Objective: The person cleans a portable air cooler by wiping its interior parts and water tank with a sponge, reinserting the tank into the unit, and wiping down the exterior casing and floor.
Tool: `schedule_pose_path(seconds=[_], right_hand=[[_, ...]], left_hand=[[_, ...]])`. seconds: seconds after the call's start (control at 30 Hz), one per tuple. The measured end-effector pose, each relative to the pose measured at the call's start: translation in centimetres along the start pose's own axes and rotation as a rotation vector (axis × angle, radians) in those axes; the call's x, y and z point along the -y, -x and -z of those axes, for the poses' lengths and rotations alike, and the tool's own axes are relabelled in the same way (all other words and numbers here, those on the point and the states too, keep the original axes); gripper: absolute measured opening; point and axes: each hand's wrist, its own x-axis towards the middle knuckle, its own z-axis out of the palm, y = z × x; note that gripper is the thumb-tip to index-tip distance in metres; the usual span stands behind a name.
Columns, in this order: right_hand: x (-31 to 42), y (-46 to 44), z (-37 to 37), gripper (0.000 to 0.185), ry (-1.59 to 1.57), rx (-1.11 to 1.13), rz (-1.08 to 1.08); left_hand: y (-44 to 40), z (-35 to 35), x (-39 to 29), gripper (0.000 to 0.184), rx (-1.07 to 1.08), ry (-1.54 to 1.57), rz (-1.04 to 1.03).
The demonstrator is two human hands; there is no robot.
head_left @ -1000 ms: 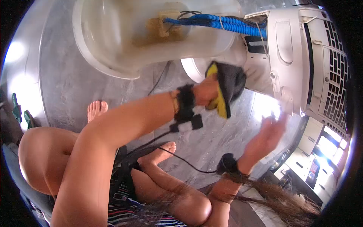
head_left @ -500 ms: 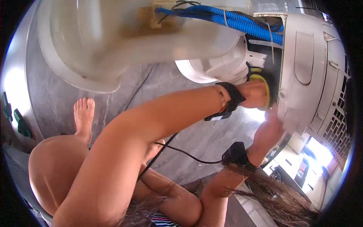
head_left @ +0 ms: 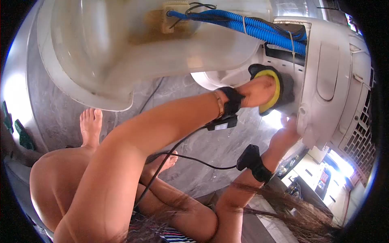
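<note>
Right of centre, the left hand [head_left: 259, 91] disappears into a black-and-yellow pad [head_left: 287, 90]. Below, the white casing [head_left: 320, 107] partly hides the right hand [head_left: 287, 133]; I can't tell either grip.

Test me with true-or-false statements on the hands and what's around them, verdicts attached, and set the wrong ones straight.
1. The left hand has its fingers hidden by a black-and-yellow mitt-like item. True.
2. The right hand is in full view. False: it is partly hidden behind the white panel.
3. The ribbed hoses are red. False: they are blue.
4. Each arm has a black strap around it. True.
5. The foot at the left of the picture wears a shoe. False: it is a bare foot.
</note>
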Motion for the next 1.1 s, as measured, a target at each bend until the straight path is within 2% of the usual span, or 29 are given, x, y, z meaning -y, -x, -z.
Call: schedule_pose_path(seconds=[0.03,0.07,0.1,0.17,0.2,0.23,0.33,0.37,0.4,0.43,0.5,0.53,0.6,0.63,0.67,0.7,0.73,0.83,0.87,0.9,0.97,1.0,1.03,1.07,1.1], right_hand=[[0.1,0.0,0.2,0.008,0.002,0.003,0.001],[0.2,0.0,0.5,0.011,0.106,0.055,-0.078],[0.2,0.0,0.6,0.024,0.209,0.106,-0.156],[-0.1,0.0,0.4,0.024,0.120,0.075,-0.222],[-0.3,0.0,0.3,0.024,0.031,0.041,-0.292],[-0.7,0.0,0.3,0.024,0.032,0.042,-0.291],[-1.9,-0.1,0.7,0.024,0.220,0.077,-0.181],[-2.4,-0.6,0.6,0.011,0.103,0.094,-0.030],[-2.6,-0.8,0.5,0.018,-0.014,0.108,0.120],[-2.6,-0.5,0.4,0.018,-0.016,0.107,0.117],[-2.2,0.0,0.3,0.017,0.200,0.057,0.146],[-2.2,-0.2,0.5,0.017,0.201,0.060,0.145],[-2.1,-0.9,1.1,0.018,0.368,0.155,0.288],[-1.7,-0.8,1.0,0.018,0.371,0.156,0.288],[-1.2,-0.4,0.8,0.013,0.258,0.136,0.097],[-0.9,-0.2,0.7,0.024,0.145,0.116,-0.094],[-0.9,-0.3,0.8,0.024,0.147,0.121,-0.092],[-1.2,0.1,0.9,0.024,0.274,0.156,-0.040],[-1.2,0.1,0.7,0.024,0.202,0.128,-0.081],[-1.3,0.1,0.6,0.025,0.129,0.098,-0.122],[-1.2,0.1,0.6,0.025,0.165,0.097,-0.083],[-1.2,0.2,0.6,0.025,0.201,0.094,-0.046],[-1.4,0.2,0.5,0.025,0.200,0.093,-0.052],[-1.6,0.2,0.3,0.014,0.175,0.071,0.047],[-1.8,0.2,0.0,0.020,0.149,0.047,0.147]], left_hand=[[-0.7,-0.3,0.6,0.029,-0.059,0.044,0.028],[-1.7,0.1,1.5,0.028,0.051,0.036,0.063],[-3.8,-0.4,5.3,0.028,0.127,-0.338,-0.192],[-4.3,-0.2,1.2,0.025,0.264,-0.355,0.492],[-5.1,-1.2,7.7,0.029,0.526,-0.728,0.040],[-5.3,-1.5,6.5,0.029,0.442,-0.625,0.170],[-5.4,-1.5,5.0,0.029,0.436,-0.556,0.159],[-5.4,-1.3,5.0,0.029,0.446,-0.544,0.140],[-5.4,-1.2,4.7,0.029,0.452,-0.529,0.127],[-5.2,-1.1,4.5,0.029,0.441,-0.525,0.110],[-4.6,-1.4,4.1,0.029,0.377,-0.540,0.074],[-4.5,-1.7,3.8,0.029,0.334,-0.559,0.058],[-4.2,-3.1,2.8,0.030,0.217,-0.611,0.022],[-4.3,-3.8,2.2,0.031,0.159,-0.640,0.006],[-4.4,-4.3,1.7,0.031,0.115,-0.648,0.004],[-4.7,-4.6,1.1,0.031,0.083,-0.653,0.002],[-5.0,-4.7,0.7,0.031,0.080,-0.650,0.006],[-6.8,-5.5,-0.1,0.025,-0.089,-0.486,0.359],[-9.0,-5.6,2.8,0.028,0.107,-0.611,0.261],[-10.4,-6.0,5.3,0.028,0.105,-0.609,0.263],[-12.0,-6.8,8.3,0.032,0.093,-0.523,0.058],[-11.0,-6.0,2.2,0.034,0.258,-0.829,0.267],[-11.1,-6.7,3.2,0.034,0.263,-0.832,0.269],[-11.0,-7.4,4.2,0.035,0.146,-0.839,0.266],[-10.8,-7.6,5.1,0.035,0.027,-0.846,0.260]])
